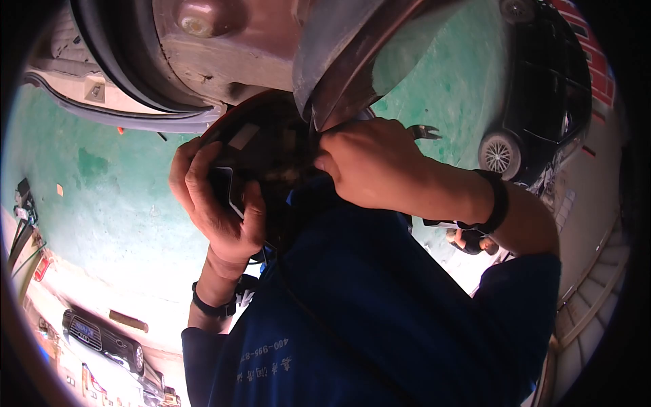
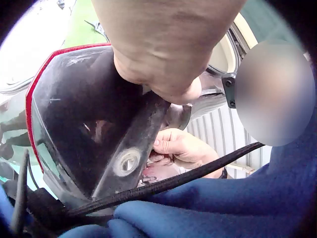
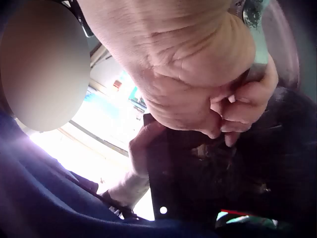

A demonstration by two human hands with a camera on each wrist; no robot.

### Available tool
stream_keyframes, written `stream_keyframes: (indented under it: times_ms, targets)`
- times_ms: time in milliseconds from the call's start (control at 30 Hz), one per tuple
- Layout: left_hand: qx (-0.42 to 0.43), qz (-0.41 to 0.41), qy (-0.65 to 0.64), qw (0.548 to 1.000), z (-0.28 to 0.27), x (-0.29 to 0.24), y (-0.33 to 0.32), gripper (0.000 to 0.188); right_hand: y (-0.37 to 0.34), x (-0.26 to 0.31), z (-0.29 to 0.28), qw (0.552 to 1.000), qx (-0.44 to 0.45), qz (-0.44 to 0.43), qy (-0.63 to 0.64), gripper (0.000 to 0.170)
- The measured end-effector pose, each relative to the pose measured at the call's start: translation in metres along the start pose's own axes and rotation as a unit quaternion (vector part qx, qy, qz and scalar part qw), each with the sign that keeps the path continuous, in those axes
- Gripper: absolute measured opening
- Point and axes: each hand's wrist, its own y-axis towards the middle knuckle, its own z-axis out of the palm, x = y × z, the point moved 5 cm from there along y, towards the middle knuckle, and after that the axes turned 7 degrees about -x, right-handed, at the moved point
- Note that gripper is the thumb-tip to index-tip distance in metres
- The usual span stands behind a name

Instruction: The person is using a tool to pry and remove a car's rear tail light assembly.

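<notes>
Two hands were engaged with one red-edged dark panel (image 1: pixel 274 132), located between 10 and 11 o'clock in the head view. The left hand (image 1: pixel 220 210), at 9 o'clock, gripped its edge between thumb and fingers. The right hand (image 1: pixel 369 163), between 1 and 2 o'clock, had curled fingers beside the lower tip of one piece of grey trim (image 1: pixel 339 51). Vehicle bodywork (image 1: pixel 227 61) occupied 11 o'clock.

Two wristbands were counted: the right wristband (image 1: pixel 500 200) at 3 o'clock and the left wristband (image 1: pixel 215 309) between 7 and 8 o'clock. One pair of pliers (image 1: pixel 426 131) lay on the green floor (image 1: pixel 102 156) at 2 o'clock. Two dark cars were present: a first car (image 1: pixel 553 81) at 2 o'clock and a second car (image 1: pixel 105 339) at 8 o'clock. In the left wrist view, one rimmed hole (image 2: pixel 127 162) was at 7 o'clock and one braided cord (image 2: pixel 173 181) crossed near 6 o'clock.

Whether the right fingers held anything could not be determined; the contact point was hidden. The left fingertips were partly concealed by the panel. One other person (image 1: pixel 471 241), between 3 and 4 o'clock, was partly covered. The head view's border was dark, and each wrist view contained one blurred oval.
</notes>
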Motion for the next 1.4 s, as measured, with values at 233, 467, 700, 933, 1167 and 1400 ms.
stream_keyframes:
  times_ms: [233,467,700,933,1167,1400]
  targets:
    - [-0.021,-0.014,-0.040,0.999,-0.004,0.016,-0.006,0.056,0.006,-0.004,0.016,0.990,0.019,0.068,0.121,0.027]
    - [-0.038,-0.020,-0.058,0.997,-0.005,0.016,-0.007,0.054,0.003,-0.008,0.028,0.953,0.070,0.158,0.249,0.025]
    - [-0.040,-0.031,-0.070,0.996,-0.007,0.022,-0.013,0.055,-0.001,0.010,0.015,0.990,-0.050,0.018,0.128,0.020]
    - [-0.026,-0.006,-0.037,0.999,-0.004,0.013,-0.009,0.055,0.008,0.025,-0.004,0.999,-0.019,-0.036,-0.012,0.010]
    - [-0.016,0.000,-0.018,1.000,-0.003,0.008,-0.008,0.054,0.006,0.034,-0.006,0.985,-0.050,-0.108,-0.121,0.006]
    - [-0.014,0.020,-0.009,1.000,0.002,0.002,-0.002,0.056,0.009,0.042,-0.002,0.956,-0.051,-0.214,-0.194,0.015]
